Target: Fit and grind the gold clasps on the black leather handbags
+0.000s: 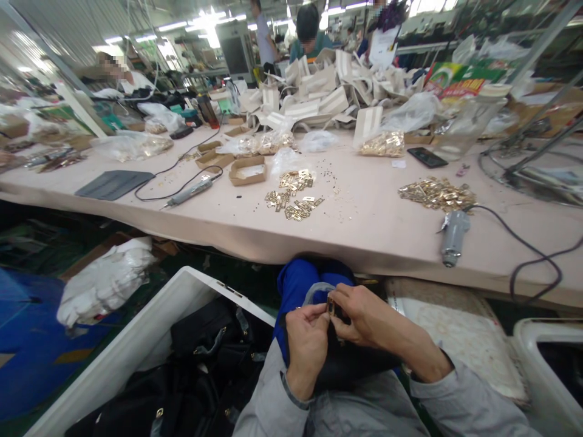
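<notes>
In the head view, a long pink table (pixel 378 227) is the big thing to go by. Just below its near edge, over the person's lap, a small gold metal plate (pixel 331 305) is up between the two hands. The left hand (pixel 307 343) pinches it with thumb and finger, and the right hand (pixel 364 312) has its fingers and thumb closed on the other side. A black bag (pixel 357 361) lies under them. The fingers hide a lot, so I can't tell if the plate is joined to the bag.

The plate should be light, hard and a bit slippery, so its edges look best to hold. The bag should be soft and bendy, and it would need a firm hold close to the plate.

On top of the table, more gold plates (pixel 298 209) lie in the middle, and a grey screwdriver (pixel 454 238) lies toward the right. Below the table's left part, a white bin (pixel 170 303) holds more black bags (pixel 159 388).
</notes>
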`<state>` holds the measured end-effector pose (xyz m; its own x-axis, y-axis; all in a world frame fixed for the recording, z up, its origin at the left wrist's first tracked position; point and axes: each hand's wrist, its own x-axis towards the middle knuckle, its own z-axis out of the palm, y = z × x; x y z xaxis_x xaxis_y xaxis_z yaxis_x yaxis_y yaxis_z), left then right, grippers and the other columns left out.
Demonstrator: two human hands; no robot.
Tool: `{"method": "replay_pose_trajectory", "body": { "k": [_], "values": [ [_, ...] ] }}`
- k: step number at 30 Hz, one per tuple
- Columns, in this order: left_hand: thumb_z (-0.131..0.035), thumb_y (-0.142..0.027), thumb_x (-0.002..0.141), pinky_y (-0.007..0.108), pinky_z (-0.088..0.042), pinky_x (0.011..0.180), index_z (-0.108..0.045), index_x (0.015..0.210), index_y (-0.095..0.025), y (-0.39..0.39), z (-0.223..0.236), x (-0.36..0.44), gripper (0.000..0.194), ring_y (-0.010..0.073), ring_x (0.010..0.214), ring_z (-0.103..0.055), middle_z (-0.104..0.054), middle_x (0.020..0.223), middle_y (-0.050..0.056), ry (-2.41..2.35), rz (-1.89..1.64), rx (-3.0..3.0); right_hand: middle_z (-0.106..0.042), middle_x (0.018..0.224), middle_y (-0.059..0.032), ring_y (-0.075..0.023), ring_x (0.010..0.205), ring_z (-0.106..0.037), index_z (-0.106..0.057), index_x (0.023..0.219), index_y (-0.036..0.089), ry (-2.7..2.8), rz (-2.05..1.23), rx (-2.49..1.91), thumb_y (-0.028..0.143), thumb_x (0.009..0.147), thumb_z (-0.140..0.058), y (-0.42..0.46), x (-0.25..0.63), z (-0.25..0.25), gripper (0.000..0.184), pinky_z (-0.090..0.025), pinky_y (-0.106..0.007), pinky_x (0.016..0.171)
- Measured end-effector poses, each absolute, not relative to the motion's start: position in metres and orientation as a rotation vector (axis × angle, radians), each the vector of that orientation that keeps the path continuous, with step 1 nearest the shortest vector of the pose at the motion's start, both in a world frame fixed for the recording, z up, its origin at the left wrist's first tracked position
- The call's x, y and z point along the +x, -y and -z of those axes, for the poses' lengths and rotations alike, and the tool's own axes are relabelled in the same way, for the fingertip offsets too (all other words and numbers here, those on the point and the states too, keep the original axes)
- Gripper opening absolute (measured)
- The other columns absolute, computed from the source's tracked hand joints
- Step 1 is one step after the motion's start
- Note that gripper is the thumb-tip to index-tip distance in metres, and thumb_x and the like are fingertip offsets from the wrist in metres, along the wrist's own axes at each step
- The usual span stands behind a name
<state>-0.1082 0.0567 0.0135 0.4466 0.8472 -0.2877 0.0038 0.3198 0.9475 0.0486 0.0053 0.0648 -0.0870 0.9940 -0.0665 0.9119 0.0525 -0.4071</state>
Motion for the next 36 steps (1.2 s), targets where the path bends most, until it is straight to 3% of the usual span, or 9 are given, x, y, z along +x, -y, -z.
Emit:
{"method": "replay_pose_trajectory", "body": {
  "k": [16, 21, 25, 29, 33, 36],
  "values": [
    [-0.079, -0.024, 0.073, 0.028, -0.06, 0.063, -0.082, 0.089, -0.009, -0.054, -0.01, -0.108, 0.022, 0.0248, 0.073, -0.077, -0.082, 0.085, 0.016, -1.039, -0.736, 1.114, -0.061, 0.092, -0.0067, -0.0188, 0.076, -0.053, -0.064, 0.097, 0.014, 2.027, -0.539, -1.943, 0.013, 0.085, -0.056, 0.004, 0.043, -0.063, 0.015, -0.035, -0.033, 0.069],
    [-0.074, -0.023, 0.078, 0.027, -0.059, 0.064, -0.079, 0.086, -0.01, -0.049, -0.014, -0.107, 0.016, 0.0236, 0.071, -0.077, -0.081, 0.079, 0.013, -1.046, -0.714, 1.18, -0.066, 0.086, -0.0033, -0.0161, 0.076, -0.058, -0.069, 0.096, 0.017, 1.742, -0.724, -1.829, 0.02, 0.09, -0.062, 0.002, 0.047, -0.064, 0.011, -0.04, -0.029, 0.07],
    [-0.07, -0.029, 0.087, 0.025, -0.059, 0.068, -0.078, 0.094, -0.012, -0.042, -0.021, -0.109, 0.02, 0.021, 0.075, -0.076, -0.081, 0.084, 0.012, -1.0, -0.771, 1.297, -0.065, 0.069, 0.0008, -0.0119, 0.064, -0.057, -0.069, 0.077, 0.017, 1.49, -0.864, -1.739, 0.026, 0.094, -0.061, -0.006, 0.05, -0.061, 0.021, -0.037, -0.025, 0.061],
    [-0.072, -0.03, 0.087, 0.023, -0.057, 0.069, -0.078, 0.096, -0.013, -0.038, -0.025, -0.112, 0.02, 0.0189, 0.076, -0.075, -0.081, 0.087, 0.011, -0.962, -0.752, 1.238, -0.06, 0.062, 0.0021, -0.0108, 0.059, -0.051, -0.065, 0.068, 0.016, 1.456, -0.786, -1.684, 0.023, 0.092, -0.063, -0.009, 0.048, -0.054, 0.025, -0.034, -0.025, 0.06],
    [-0.068, -0.041, 0.092, 0.02, -0.047, 0.049, -0.08, 0.097, -0.015, -0.04, -0.026, -0.115, 0.029, 0.011, 0.046, -0.059, -0.072, 0.06, 0.002, -0.947, -0.693, 1.292, -0.06, 0.062, 0.0017, -0.0111, 0.06, -0.05, -0.064, 0.069, 0.016, 1.435, -0.707, -1.664, 0.023, 0.091, -0.063, -0.008, 0.042, -0.05, 0.024, -0.034, -0.026, 0.061],
    [-0.066, -0.038, 0.093, 0.023, -0.051, 0.061, -0.082, 0.09, -0.017, -0.043, -0.025, -0.113, 0.027, 0.0148, 0.061, -0.065, -0.076, 0.07, 0.005, -0.968, -0.801, 1.461, -0.059, 0.062, 0.0014, -0.011, 0.058, -0.049, -0.061, 0.066, 0.016, 1.412, -0.638, -1.673, 0.022, 0.092, -0.061, -0.009, 0.036, -0.051, 0.027, -0.033, -0.026, 0.061]
  ]
}}
